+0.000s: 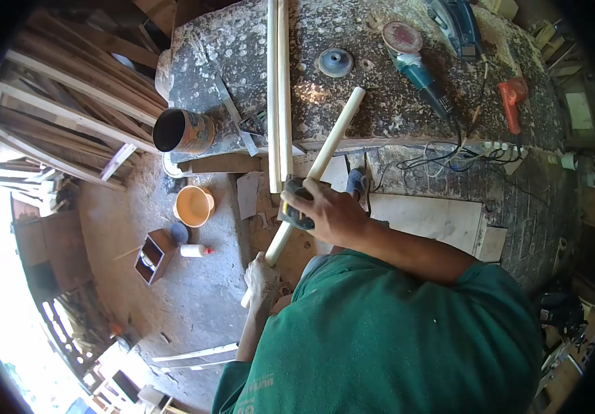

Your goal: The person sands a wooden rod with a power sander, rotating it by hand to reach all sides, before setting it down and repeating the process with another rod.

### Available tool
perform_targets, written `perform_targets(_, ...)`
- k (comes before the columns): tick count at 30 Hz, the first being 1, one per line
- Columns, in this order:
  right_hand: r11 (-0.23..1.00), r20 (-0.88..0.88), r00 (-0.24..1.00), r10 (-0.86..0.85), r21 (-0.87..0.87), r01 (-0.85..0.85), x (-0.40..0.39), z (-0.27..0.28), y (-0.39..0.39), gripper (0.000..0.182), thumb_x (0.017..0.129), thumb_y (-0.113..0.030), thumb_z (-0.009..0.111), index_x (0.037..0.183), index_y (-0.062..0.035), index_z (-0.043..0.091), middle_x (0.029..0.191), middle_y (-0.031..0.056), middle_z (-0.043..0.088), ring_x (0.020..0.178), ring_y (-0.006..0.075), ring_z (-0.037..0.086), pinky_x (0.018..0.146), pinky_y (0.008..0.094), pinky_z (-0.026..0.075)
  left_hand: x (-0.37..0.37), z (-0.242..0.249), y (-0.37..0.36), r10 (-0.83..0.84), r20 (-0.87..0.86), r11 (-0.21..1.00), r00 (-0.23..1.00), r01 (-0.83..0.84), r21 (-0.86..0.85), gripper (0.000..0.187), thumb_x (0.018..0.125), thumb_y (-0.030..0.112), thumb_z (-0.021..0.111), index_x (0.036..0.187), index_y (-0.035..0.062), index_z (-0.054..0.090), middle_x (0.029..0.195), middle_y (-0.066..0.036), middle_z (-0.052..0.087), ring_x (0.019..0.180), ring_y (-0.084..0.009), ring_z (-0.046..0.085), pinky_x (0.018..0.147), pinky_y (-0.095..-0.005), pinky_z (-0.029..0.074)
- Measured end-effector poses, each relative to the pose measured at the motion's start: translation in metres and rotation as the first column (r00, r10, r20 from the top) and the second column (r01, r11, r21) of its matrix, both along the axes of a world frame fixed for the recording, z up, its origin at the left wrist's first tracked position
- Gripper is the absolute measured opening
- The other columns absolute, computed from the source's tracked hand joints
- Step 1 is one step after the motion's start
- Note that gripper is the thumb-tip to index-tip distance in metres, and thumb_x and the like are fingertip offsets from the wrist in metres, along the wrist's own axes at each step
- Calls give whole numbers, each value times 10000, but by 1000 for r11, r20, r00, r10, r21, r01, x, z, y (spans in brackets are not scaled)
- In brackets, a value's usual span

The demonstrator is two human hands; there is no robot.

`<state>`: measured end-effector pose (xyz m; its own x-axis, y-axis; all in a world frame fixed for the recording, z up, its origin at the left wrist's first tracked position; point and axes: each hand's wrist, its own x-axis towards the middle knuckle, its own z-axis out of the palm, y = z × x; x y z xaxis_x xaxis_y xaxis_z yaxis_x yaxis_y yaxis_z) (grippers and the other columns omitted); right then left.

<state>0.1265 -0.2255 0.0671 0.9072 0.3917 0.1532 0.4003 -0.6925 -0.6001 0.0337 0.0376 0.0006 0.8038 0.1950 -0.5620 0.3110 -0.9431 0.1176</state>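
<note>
My left hand [261,279] is closed around the lower end of a pale wooden rod [336,134]. The rod slants up and away, its far end over the edge of the workbench [380,114]. My right hand [332,210] grips a dark hand tool [300,215] that looks like a small plane and sits on the middle of the rod. Fingers hide part of this tool. Two more pale wooden strips [278,90] lie side by side just left of the rod, their near ends jutting past the bench edge.
On the bench are an angle grinder [421,83], a round disc [335,63], a blue power tool [456,27], an orange-red tool [512,103], a metal square [232,107] and a tin [183,131]. Cables [449,159] trail rightward. An orange bucket [194,206], white bottle [192,250] and wooden box [156,257] stand left.
</note>
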Motion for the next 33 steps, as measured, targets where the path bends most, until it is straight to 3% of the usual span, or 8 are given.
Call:
perform_targets(9, 821, -319, 827, -463, -506, 264, 162, 23, -99, 767, 822, -380, 768, 1475, -201, 409, 1360, 298, 476, 974, 382, 684, 778, 441, 602, -12, -2, -8, -30, -36, 1000, 999, 30, -10, 236, 797, 177, 656, 1006, 68, 642, 908, -206, 720, 877, -399, 702, 801, -504, 553)
perform_targets(14, 850, -168, 881, -442, -394, 351, 158, -10, -60, 799, 795, -382, 778, 1482, -214, 407, 1263, 209, 523, 890, 345, 701, 737, 444, 602, -5, 1, -4, -46, -24, 999, 999, 46, -1, 241, 812, 185, 672, 1023, 70, 652, 908, -200, 722, 884, -381, 708, 804, -489, 555)
perform_targets(17, 939, -71, 971, -229, -279, 201, 79, -5, -15, 598, 950, -459, 587, 1451, -167, 440, 1162, 264, 543, 808, 358, 702, 609, 428, 602, 0, 0, -3, -31, -60, 999, 998, 30, -14, 252, 812, 184, 677, 1037, 74, 658, 917, -198, 723, 889, -380, 708, 807, -488, 556)
perform_targets(21, 991, -113, 985, -132, -15, 131, 7, -9, -23, 683, 832, -332, 753, 1430, -180, 462, 1194, 208, 521, 863, 407, 689, 685, 474, 605, 0, -10, 5, -68, -97, 997, 993, 64, -43, 255, 818, 191, 672, 1046, 77, 659, 920, -198, 723, 889, -380, 707, 809, -488, 556)
perform_targets(26, 842, -11, 904, -428, -369, 394, 79, -17, -97, 824, 733, -304, 806, 1453, -203, 419, 1241, 244, 523, 1016, 432, 647, 820, 462, 571, -2, -5, -3, -45, -73, 998, 996, 42, -42, 255, 827, 190, 664, 1049, 65, 653, 925, -199, 724, 895, -384, 705, 810, -492, 553)
perform_targets(27, 875, -87, 881, -465, -194, 443, 110, -34, -114, 847, 729, -290, 819, 1463, -216, 403, 1205, 233, 546, 1017, 417, 650, 824, 443, 567, -2, -4, -3, -47, -68, 998, 997, 45, -39, 255, 830, 193, 662, 1050, 64, 653, 925, -200, 724, 897, -385, 705, 810, -492, 553)
perform_targets(28, 808, -216, 811, -544, -396, 437, 137, -1, -114, 877, 725, -282, 837, 1476, -213, 389, 1189, 222, 562, 1015, 392, 655, 819, 448, 567, -2, -2, -3, -49, -61, 998, 997, 47, -34, 256, 833, 196, 661, 1051, 63, 652, 925, -200, 724, 899, -387, 704, 811, -492, 552)
perform_targets(33, 809, -129, 850, -511, -406, 425, 171, -11, -110, 758, 786, -436, 785, 1427, -207, 451, 1246, 240, 530, 987, 384, 676, 779, 509, 581, 7, 3, 7, -55, -82, 997, 995, 49, -65, 254, 840, 215, 655, 1044, 64, 672, 925, -205, 721, 920, -362, 705, 810, -495, 545)
